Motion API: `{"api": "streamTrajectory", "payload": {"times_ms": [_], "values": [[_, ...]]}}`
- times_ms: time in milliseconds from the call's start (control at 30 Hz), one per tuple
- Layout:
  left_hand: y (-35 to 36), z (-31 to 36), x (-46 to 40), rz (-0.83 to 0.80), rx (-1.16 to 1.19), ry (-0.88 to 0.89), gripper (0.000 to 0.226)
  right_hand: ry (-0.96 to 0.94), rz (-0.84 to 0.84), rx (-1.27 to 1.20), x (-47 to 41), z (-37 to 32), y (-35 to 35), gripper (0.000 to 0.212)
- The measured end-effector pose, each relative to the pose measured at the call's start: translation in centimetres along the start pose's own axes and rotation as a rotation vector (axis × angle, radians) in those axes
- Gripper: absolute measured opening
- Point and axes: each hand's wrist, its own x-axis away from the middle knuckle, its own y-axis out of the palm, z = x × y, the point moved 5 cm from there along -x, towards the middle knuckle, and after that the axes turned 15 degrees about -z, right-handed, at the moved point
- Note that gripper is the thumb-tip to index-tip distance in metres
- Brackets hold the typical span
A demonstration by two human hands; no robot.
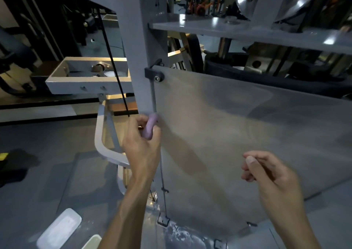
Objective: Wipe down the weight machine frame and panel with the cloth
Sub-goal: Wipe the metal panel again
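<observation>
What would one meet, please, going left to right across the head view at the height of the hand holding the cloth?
White curved bar → left hand gripping the pink cloth at the grey upright post → translucent panel → right hand, lower down.

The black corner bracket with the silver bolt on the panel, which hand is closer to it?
Left. The left hand is just below the black corner bracket; the right hand is far lower right.
</observation>
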Motion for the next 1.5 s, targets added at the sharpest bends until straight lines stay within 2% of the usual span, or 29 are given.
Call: {"api": "streamTrajectory", "payload": {"times_ms": [167,300,367,433,533,600,667,733,800,900,967,1033,1133,1200,1267,1400,1433,1500], "values": [[3.8,-1.9,1.7,-0.062,-0.039,0.043,0.011,0.012,-0.015,0.007,0.0,0.1,0.6,0.018],[4.9,-4.6,4.3,-0.145,-0.042,-0.055,0.020,0.006,-0.026,0.020,0.1,0.1,0.9,0.019],[4.2,-3.4,3.5,-0.123,0.030,-0.036,0.014,0.001,-0.016,0.017,0.1,-0.2,0.8,0.019],[2.7,-0.5,1.1,-0.036,0.032,0.073,0.006,-0.003,-0.015,0.007,-0.1,-0.5,0.8,0.019],[1.3,2.5,-1.2,0.069,-0.032,0.218,0.010,-0.004,-0.033,0.009,0.0,-0.7,1.1,0.020],[2.3,1.3,0.3,-0.013,-0.075,0.215,0.014,0.009,-0.048,0.002,0.3,-0.4,1.3,0.021],[4.4,-1.9,3.1,-0.184,-0.099,0.112,0.015,0.028,-0.055,-0.003,0.6,0.0,1.4,0.025],[5.6,-3.8,5.0,-0.283,-0.052,0.006,0.012,0.041,-0.060,-0.008,1.0,0.5,1.2,0.027],[5.2,-2.6,4.4,-0.253,-0.009,0.013,0.010,0.043,-0.052,-0.002,1.2,0.7,0.7,0.026],[2.7,2.5,1.1,-0.075,0.005,0.194,0.009,0.048,-0.036,-0.005,1.5,0.7,0.4,0.026],[2.2,3.9,-0.2,-0.014,-0.019,0.282,0.012,0.057,-0.048,-0.009,1.5,0.9,0.6,0.026],[3.4,2.3,0.9,-0.079,-0.042,0.246,0.011,0.067,-0.066,0.000,1.6,1.1,1.0,0.027],[5.9,-2.4,4.3,-0.272,-0.088,0.097,0.013,0.074,-0.049,-0.028,1.9,1.5,0.9,0.025],[6.1,-3.2,4.9,-0.343,-0.102,0.081,0.014,0.084,-0.040,-0.040,2.1,1.7,0.9,0.023],[4.7,-0.6,2.9,-0.278,-0.096,0.197,0.015,0.079,-0.038,-0.037,2.2,1.7,0.8,0.025],[1.0,6.2,-2.2,0.011,-0.082,0.442,0.017,0.079,-0.054,-0.046,2.1,1.7,1.5,0.024],[1.2,6.4,-2.2,0.007,-0.071,0.446,0.015,0.080,-0.056,-0.043,2.0,1.7,1.6,0.023],[3.2,4.0,0.1,-0.120,-0.071,0.381,0.011,0.078,-0.057,-0.031,1.9,1.6,1.6,0.022]]}}
